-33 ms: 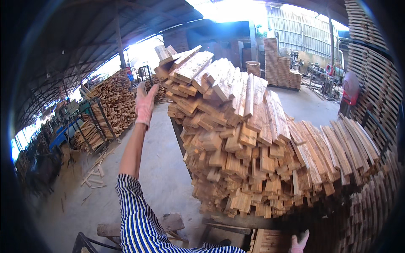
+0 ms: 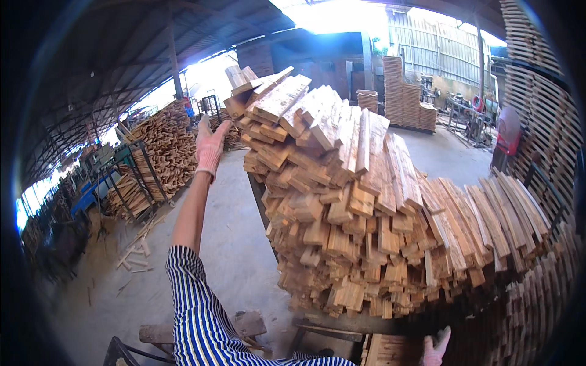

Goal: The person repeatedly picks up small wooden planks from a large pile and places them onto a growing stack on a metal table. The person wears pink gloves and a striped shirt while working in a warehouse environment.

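My left hand point(image 2: 210, 145), in a pink and white work glove, is stretched out to the left of a tall heap of sawn wooden boards point(image 2: 342, 201). Its fingers are apart and nothing is in them; whether the fingertips touch the top boards I cannot tell. At the lower edge, my right hand point(image 2: 435, 349), gloved alike, shows only in part, thumb and fingers spread. It holds nothing and is beside a small stack of boards point(image 2: 390, 351) below the heap. The heap's board ends face me, unevenly staggered.
A loose pile of wood point(image 2: 162, 146) lies at the far left, with scattered offcuts point(image 2: 137, 256) on the concrete floor. Tall stacked slats point(image 2: 540, 91) rise at the right. A wooden bench point(image 2: 244, 323) stands at the lower left of the heap. Stacked boards point(image 2: 403, 100) stand farther back.
My right hand has risen slightly and shifted a little to the right, more of it now showing. The left hand is nearly still.
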The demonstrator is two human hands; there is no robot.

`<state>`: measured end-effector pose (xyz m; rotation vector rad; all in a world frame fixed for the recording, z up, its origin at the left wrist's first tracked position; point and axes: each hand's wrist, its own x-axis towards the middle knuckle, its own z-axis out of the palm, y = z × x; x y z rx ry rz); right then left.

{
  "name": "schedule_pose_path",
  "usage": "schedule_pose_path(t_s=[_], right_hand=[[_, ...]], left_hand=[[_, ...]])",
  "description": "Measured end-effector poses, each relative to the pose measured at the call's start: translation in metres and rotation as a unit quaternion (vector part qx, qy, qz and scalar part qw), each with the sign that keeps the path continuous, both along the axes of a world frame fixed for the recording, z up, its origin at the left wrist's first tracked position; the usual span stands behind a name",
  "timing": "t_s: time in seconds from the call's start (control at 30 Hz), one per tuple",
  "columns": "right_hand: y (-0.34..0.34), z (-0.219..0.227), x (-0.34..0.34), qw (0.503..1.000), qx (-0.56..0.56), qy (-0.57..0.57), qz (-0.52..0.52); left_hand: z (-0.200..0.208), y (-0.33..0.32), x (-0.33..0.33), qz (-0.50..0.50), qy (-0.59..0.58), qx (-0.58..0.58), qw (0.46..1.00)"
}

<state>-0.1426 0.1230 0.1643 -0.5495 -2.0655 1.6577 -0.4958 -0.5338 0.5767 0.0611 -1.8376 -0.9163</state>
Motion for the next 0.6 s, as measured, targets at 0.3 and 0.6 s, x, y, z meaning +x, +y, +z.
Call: schedule_pose_path(t_s=[0.3, 0.6], right_hand=[[-0.080, 0.197, -0.175, 0.962, 0.092, 0.217, 0.138], [-0.227, 0.422, -0.326, 0.850, 0.147, 0.342, 0.372]], left_hand=[[0.010, -0.053, -0.072, -0.354, -0.035, 0.061, 0.933], [0.021, -0.050, -0.084, -0.387, -0.099, 0.021, 0.916]])
